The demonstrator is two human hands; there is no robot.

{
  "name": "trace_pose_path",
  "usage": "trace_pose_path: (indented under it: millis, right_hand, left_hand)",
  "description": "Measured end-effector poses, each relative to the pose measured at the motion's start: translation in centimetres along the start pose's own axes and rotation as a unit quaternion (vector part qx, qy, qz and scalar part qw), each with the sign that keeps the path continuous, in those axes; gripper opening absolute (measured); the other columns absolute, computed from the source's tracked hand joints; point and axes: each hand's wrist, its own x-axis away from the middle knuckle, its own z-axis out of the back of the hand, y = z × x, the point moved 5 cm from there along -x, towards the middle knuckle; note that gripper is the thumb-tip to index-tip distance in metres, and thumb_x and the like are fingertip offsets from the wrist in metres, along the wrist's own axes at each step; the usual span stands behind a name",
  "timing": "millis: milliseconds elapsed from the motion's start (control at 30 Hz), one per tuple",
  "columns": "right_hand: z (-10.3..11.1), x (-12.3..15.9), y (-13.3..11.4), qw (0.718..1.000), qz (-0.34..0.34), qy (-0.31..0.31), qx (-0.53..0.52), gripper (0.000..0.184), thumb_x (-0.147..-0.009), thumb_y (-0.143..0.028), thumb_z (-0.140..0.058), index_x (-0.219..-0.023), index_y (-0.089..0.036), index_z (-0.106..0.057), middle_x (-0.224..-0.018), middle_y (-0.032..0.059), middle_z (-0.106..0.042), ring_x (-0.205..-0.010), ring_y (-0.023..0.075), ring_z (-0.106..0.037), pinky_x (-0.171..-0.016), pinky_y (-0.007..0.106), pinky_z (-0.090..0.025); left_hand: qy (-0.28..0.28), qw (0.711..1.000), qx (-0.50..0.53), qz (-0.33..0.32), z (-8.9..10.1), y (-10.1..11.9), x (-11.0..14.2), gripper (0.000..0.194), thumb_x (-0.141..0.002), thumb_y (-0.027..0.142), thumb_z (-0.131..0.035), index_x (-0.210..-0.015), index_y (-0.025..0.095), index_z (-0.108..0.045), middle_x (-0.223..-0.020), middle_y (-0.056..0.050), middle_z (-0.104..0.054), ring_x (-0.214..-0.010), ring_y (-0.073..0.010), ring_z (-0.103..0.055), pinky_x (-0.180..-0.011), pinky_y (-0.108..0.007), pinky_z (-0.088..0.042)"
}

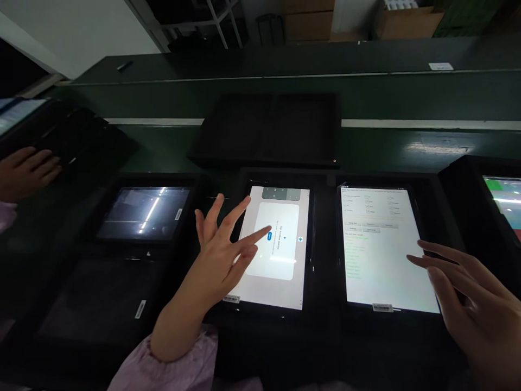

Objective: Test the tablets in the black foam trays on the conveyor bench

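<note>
Two lit tablets lie side by side in a black tray (325,326). Over the left tablet (280,293) is my left hand (222,252), fingers spread, its index fingertip at the blue button of a white pop-up; whether it touches the glass I cannot tell. The right tablet (378,282) shows a white page with check boxes, grey buttons and green text lines. My right hand (472,293) is at that tablet's right edge, holding nothing, with its fingers stretched out and apart. Barcode stickers mark the lower edges of both tablets.
To the left, another black tray holds a dark tablet (142,214) and a second dark one (97,301). Another person's hand (30,171) rests by stacked trays. A black tray (266,127) lies ahead on the green bench. A lit tablet (504,201) stands at far right.
</note>
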Motion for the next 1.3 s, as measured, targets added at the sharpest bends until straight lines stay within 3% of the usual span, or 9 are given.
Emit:
trace_pose_path:
  millis: [67,233,433,633,767,833,1000,1167,1300]
  right_hand:
    - [-0.1,0.0,0.0,1.000,0.005,0.001,0.006,0.017,-0.102,-0.026,-0.067,-0.100,-0.029,-0.083,-0.118,0.0015,-0.080,-0.081,0.0132,-0.079,-0.038,0.020,-0.046]
    - [-0.2,0.2,0.5,1.000,0.007,0.001,0.006,0.017,-0.103,-0.030,-0.065,-0.101,-0.031,-0.082,-0.119,0.0001,-0.079,-0.083,0.0131,-0.079,-0.039,0.020,-0.048]
    - [-0.1,0.2,0.2,1.000,-0.010,-0.014,-0.003,0.017,-0.104,-0.032,-0.064,-0.104,-0.035,-0.081,-0.120,-0.0032,-0.079,-0.088,0.0124,-0.078,-0.046,0.019,-0.054]
    - [-0.2,0.2,0.4,0.999,-0.036,-0.021,-0.002,0.017,-0.103,-0.032,-0.064,-0.103,-0.037,-0.081,-0.118,-0.0044,-0.079,-0.086,0.0121,-0.077,-0.044,0.018,-0.052]
    - [-0.2,0.2,0.6,1.000,0.004,-0.005,-0.009,0.017,-0.102,-0.033,-0.065,-0.104,-0.038,-0.081,-0.115,-0.0052,-0.080,-0.084,0.0126,-0.078,-0.037,0.017,-0.048]
    - [-0.1,0.2,0.7,1.000,0.003,0.000,-0.004,0.018,-0.103,-0.034,-0.064,-0.104,-0.038,-0.081,-0.114,-0.0053,-0.080,-0.084,0.0126,-0.078,-0.035,0.016,-0.046]
    - [-0.3,0.1,0.7,0.999,-0.034,-0.020,0.003,0.019,-0.103,-0.032,-0.063,-0.107,-0.039,-0.080,-0.116,-0.0056,-0.079,-0.086,0.0127,-0.078,-0.040,0.017,-0.049]
    - [-0.1,0.3,0.3,1.000,-0.017,-0.011,0.008,0.018,-0.103,-0.033,-0.063,-0.104,-0.038,-0.080,-0.113,-0.0063,-0.080,-0.084,0.0121,-0.076,-0.037,0.017,-0.046]
    - [-0.2,0.3,0.6,0.999,-0.012,-0.017,0.026,0.019,-0.105,-0.033,-0.062,-0.104,-0.037,-0.080,-0.113,-0.0057,-0.080,-0.089,0.0120,-0.077,-0.039,0.016,-0.047]
  left_hand:
    - [-0.024,1.000,-0.004,0.009,-0.4,-0.3,0.0,0.042,-0.109,0.038,-0.041,-0.128,0.036,-0.079,-0.179,0.004,-0.027,-0.167,-0.0385,0.008,-0.126,-0.072,0.012]
    - [0.026,0.995,0.002,-0.092,0.2,0.0,0.3,0.048,-0.110,0.026,-0.040,-0.095,0.034,-0.085,-0.156,0.005,-0.061,-0.166,-0.0334,-0.017,-0.130,-0.071,0.005]
    - [0.012,0.996,-0.026,-0.084,-0.5,-0.5,0.4,0.042,-0.113,0.030,-0.038,-0.139,0.038,-0.070,-0.181,0.006,-0.018,-0.167,-0.0369,0.004,-0.126,-0.077,0.007]
    - [0.039,0.992,-0.001,-0.118,0.4,0.2,0.6,0.051,-0.111,0.022,-0.039,-0.089,0.031,-0.084,-0.150,0.004,-0.065,-0.164,-0.0324,-0.025,-0.132,-0.071,0.000]
    - [0.023,0.996,-0.020,-0.081,0.2,-0.3,0.9,0.045,-0.113,0.030,-0.036,-0.123,0.033,-0.080,-0.173,0.003,-0.040,-0.167,-0.0358,-0.011,-0.129,-0.074,0.002]
    - [-0.004,0.997,-0.026,-0.068,-0.2,-0.7,1.0,0.042,-0.112,0.029,-0.039,-0.126,0.035,-0.078,-0.177,0.004,-0.032,-0.167,-0.0355,-0.003,-0.129,-0.074,0.003]
    - [0.021,0.991,0.005,-0.129,0.5,-0.2,1.3,0.047,-0.110,0.019,-0.040,-0.102,0.034,-0.083,-0.160,0.007,-0.055,-0.165,-0.0307,-0.018,-0.132,-0.070,0.001]
    - [0.015,0.995,-0.002,-0.095,0.0,-0.8,1.4,0.044,-0.111,0.023,-0.039,-0.135,0.035,-0.073,-0.177,0.003,-0.030,-0.167,-0.0344,-0.006,-0.130,-0.073,-0.001]
    - [0.015,0.993,0.022,-0.112,0.0,-0.7,1.3,0.043,-0.110,0.018,-0.043,-0.104,0.034,-0.083,-0.162,0.005,-0.053,-0.166,-0.0310,-0.016,-0.133,-0.067,-0.003]
